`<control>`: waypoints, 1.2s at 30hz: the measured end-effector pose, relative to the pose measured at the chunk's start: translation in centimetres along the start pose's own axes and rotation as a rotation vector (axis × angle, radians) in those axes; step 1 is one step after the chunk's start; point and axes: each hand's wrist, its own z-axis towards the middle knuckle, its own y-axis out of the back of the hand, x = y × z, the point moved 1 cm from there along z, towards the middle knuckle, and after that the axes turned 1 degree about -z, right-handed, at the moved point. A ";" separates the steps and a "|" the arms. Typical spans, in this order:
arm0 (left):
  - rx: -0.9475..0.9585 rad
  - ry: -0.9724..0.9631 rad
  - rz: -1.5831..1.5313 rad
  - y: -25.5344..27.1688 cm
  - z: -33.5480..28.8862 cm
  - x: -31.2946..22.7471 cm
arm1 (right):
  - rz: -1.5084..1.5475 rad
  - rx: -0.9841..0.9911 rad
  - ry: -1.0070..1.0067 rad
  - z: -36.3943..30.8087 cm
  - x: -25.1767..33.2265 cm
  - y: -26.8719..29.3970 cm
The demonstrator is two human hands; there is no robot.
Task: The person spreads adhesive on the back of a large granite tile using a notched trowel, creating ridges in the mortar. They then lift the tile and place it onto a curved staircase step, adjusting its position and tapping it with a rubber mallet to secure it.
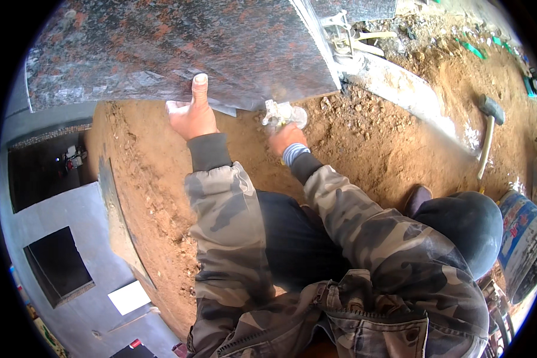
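Observation:
A large polished granite slab, dark with reddish flecks, fills the upper left and middle. My left hand is at its near edge, thumb pressed up against the face and the other fingers partly hidden, closed on that edge. My right hand is closed around a dusty whitish power tool with a rounded head, just below the slab's near edge; its exact kind cannot be made out. Faint dust hangs around this tool. A metal clamp with yellowish handles sits at the slab's right edge, beside a second slab.
Brown bare soil surrounds my legs. A mallet with a dark head and wooden handle lies at right, above a blue, white and red bucket. A whitish mortar strip curves across the soil. Grey wall with dark openings stands at left.

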 end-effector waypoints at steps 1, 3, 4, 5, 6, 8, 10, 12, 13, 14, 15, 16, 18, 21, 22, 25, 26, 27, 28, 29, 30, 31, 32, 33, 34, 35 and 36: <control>-0.003 -0.005 0.012 0.0 0.0 0.0 | -0.009 0.000 0.001 0.2 -0.1 -0.2; -0.016 -0.001 0.049 -0.2 0.0 0.0 | -0.014 -0.005 0.022 0.6 -0.3 -0.4; -0.026 0.008 0.078 -0.2 -0.1 -0.1 | -0.010 -0.007 0.041 0.7 -0.3 -0.4; -0.035 0.017 0.107 -0.2 -0.1 -0.1 | -0.006 -0.010 0.061 0.9 -0.4 -0.5; -0.032 0.012 0.090 -0.4 -0.2 -0.2 | -0.007 -0.011 0.045 0.9 -0.4 -0.5; -0.030 -0.001 0.060 -0.3 -0.3 -0.3 | -0.010 -0.007 0.015 0.6 -0.1 -0.4; -0.027 0.005 0.086 -0.5 -0.2 -0.4 | -0.001 -0.013 0.023 0.5 0.2 0.2; -0.010 -0.009 0.054 -0.9 -0.2 -0.4 | 0.000 -0.025 0.025 0.5 0.3 1.0; 0.000 -0.025 0.015 -0.7 -0.2 0.2 | -0.006 -0.026 0.024 0.4 0.3 1.0; 0.014 -0.051 -0.039 -1.4 0.2 0.1 | -0.008 -0.043 0.031 0.8 0.5 1.3; 0.025 -0.030 -0.017 -1.7 -0.4 0.1 | -0.027 -0.005 0.111 1.1 -0.7 1.3; 0.025 -0.032 -0.015 -2.5 -0.9 -0.5 | -0.052 0.019 0.217 2.4 -1.9 1.1; 0.034 -0.018 -0.215 1.7 -0.5 1.6 | -0.098 0.101 0.201 -0.4 -1.4 -2.6; 0.001 -0.013 0.099 0.5 -0.6 -2.1 | -0.012 0.073 0.065 -1.4 1.0 0.2; -0.004 -0.040 0.035 0.5 -0.4 -1.8 | -0.012 0.044 0.022 -1.3 0.9 0.2; 0.011 -0.066 -0.119 -1.0 -0.3 -0.6 | -0.046 -0.037 0.016 1.1 0.1 -0.1; 0.009 -0.053 -0.113 -0.6 -0.5 -0.4 | -0.048 -0.027 0.000 0.8 -0.1 -0.3; 0.008 -0.044 -0.107 -0.3 -0.7 -0.3 | -0.046 -0.017 -0.016 0.5 -0.1 -0.4; 0.002 -0.019 -0.111 -0.1 -0.8 -0.4 | -0.040 -0.005 -0.028 0.4 -0.2 -0.6; -0.011 -0.027 -0.068 0.0 -0.9 -0.5 | -0.055 0.007 -0.012 0.3 -0.2 -0.7; -0.025 -0.037 -0.027 0.2 -0.9 -0.5 | -0.069 0.017 0.006 0.3 -0.2 -0.6; -0.036 -0.046 0.014 0.1 -1.0 -0.6 | -0.074 0.005 0.012 0.4 -0.3 -0.7; -0.035 -0.056 0.015 -0.1 -0.8 -0.5 | -0.078 -0.011 0.021 0.8 -0.3 -0.6; -0.034 -0.067 0.015 -0.3 -0.5 -0.4 | -0.072 -0.049 0.021 1.2 -0.2 -0.6; -0.030 -0.068 0.031 -0.4 -0.5 -0.7 | -0.073 -0.043 0.017 1.1 -0.3 -0.6; -0.023 -0.043 0.043 -0.5 -0.7 -0.9 | -0.075 -0.039 0.014 1.2 -0.4 -0.6; -0.017 -0.019 0.053 -0.7 -0.8 -1.2 | -0.083 -0.007 0.021 1.5 -0.4 -0.4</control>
